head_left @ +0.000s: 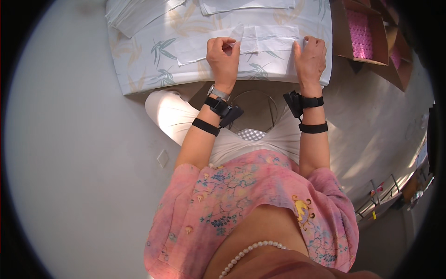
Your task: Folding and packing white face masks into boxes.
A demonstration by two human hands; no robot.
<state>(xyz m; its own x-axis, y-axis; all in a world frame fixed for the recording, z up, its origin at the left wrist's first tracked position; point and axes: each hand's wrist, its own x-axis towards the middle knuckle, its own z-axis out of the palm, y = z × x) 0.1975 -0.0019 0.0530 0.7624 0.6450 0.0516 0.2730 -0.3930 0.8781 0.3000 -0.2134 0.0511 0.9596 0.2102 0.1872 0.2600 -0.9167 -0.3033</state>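
Head view. White paper sheet [251, 41] lies flat at the near edge of the leaf-print tablecloth [153, 69], long axis running left–right, spanning both hands. Left hand [224, 56] sits on its middle, fingers curled together, pinching a small raised flap. Right hand [310, 58] rests flat at the sheet's right end, fingers together, pressing down. Sheet looks thin, creased, partly folded. Far left: paper stack [134, 14]. Right: cardboard box [360, 32] holding pink items.
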